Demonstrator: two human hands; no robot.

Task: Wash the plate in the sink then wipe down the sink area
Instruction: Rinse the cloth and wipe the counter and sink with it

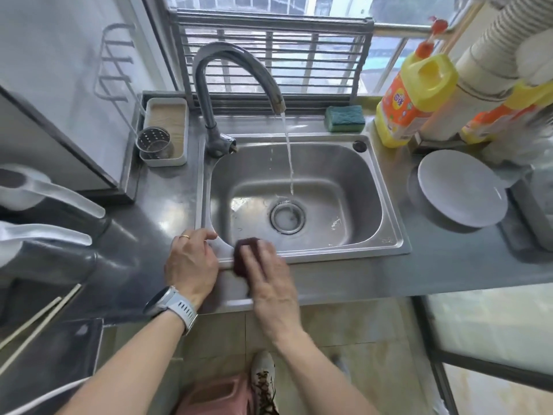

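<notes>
**Two hands at the sink rim: the wipe-down is under way**

Four straight fingers (257, 250) of the right hand (270, 280) are laid flat and close together on a dark scouring pad (246, 245), which is pressed against the front rim of the sink (329, 253). The left hand (191, 262), with a ring and a wristwatch (172, 305), is rested just left of the pad, fingers loosely curled on the rim's corner and holding nothing.

The plate (460, 187) is set right of the sink on the counter, out of the basin, so the washing is judged done and the wiping step is judged in hand. Next, the pad would need to be carried along the rim; the tap (227, 85) is seen running and would need shutting off.

A steel counter (449, 265) is seen around the sink. Behind the sink, a green sponge (344, 118) and a barred window are visible; detergent bottles (410, 100) stand at its far right, a utensil holder (155, 143) at its far left.
</notes>
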